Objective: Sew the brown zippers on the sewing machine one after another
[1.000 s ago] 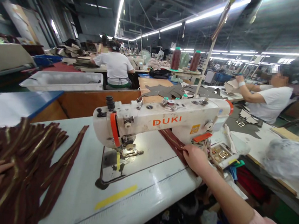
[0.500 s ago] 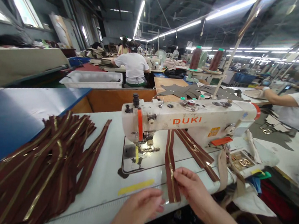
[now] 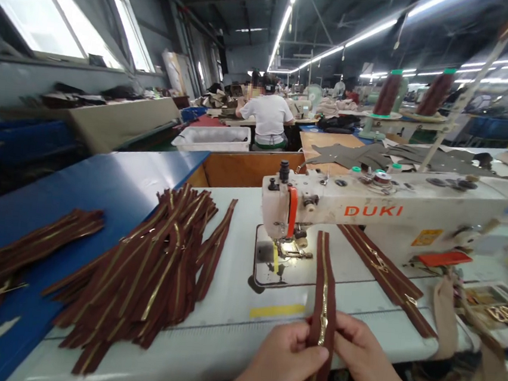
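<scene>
A brown zipper strip (image 3: 325,293) with gold teeth lies in front of the sewing machine (image 3: 351,203), its lower end over the table's front edge. My left hand (image 3: 289,358) pinches it from the left, thumb on top near the gold slider. From the right, my right hand (image 3: 358,350) grips the strip's edge, some fingers hidden beneath it. Other brown zippers (image 3: 385,275) lie right of the needle area. A large heap of brown zippers (image 3: 152,264) spreads over the table to the left.
More zippers (image 3: 28,246) rest on the blue surface (image 3: 143,174) at the left. A tray of metal buckles (image 3: 494,309) and fabric strips sit at the right. Thread cones (image 3: 388,94) stand behind the machine. Farther back, a person in a white shirt (image 3: 267,117) sits near a white bin (image 3: 214,137).
The view has turned left. My left hand has closed on the zipper strip, which has come nearer to me. My right hand still holds its edge.
</scene>
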The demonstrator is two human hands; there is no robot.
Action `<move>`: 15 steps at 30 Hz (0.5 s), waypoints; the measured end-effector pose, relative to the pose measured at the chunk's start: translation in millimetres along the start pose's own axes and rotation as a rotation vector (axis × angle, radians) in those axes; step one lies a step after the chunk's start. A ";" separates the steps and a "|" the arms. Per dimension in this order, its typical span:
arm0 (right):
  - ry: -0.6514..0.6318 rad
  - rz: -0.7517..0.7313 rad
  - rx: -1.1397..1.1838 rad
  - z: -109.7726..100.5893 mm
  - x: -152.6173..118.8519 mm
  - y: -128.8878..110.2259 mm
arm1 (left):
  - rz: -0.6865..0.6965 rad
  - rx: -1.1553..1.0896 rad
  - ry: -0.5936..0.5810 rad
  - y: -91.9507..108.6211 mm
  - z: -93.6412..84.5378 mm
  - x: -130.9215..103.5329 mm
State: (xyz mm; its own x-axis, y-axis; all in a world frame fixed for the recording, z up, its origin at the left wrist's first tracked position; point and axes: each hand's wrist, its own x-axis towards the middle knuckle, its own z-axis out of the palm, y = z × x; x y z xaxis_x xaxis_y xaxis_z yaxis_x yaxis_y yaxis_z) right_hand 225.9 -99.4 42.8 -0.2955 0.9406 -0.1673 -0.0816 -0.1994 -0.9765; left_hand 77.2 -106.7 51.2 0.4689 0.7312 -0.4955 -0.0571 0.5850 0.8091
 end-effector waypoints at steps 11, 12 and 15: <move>0.353 -0.139 -0.098 -2.3 11.7 17.9 | 0.115 -0.009 -0.018 -6.4 13.0 -2.3; 0.416 -0.107 -0.019 -6.6 18.9 16.0 | 0.107 -0.011 -0.038 -14.2 13.5 -2.1; 0.522 -0.065 0.186 -20.9 39.4 10.8 | 0.061 -0.001 -0.059 -38.6 10.6 -2.4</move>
State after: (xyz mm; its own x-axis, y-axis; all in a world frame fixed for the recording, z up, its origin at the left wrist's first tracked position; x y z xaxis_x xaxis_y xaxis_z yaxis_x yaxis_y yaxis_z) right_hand 233.2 -58.8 22.8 0.2229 0.9544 -0.1987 -0.2648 -0.1369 -0.9545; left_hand 87.6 -134.8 24.5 0.5160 0.7432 -0.4259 -0.0881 0.5407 0.8366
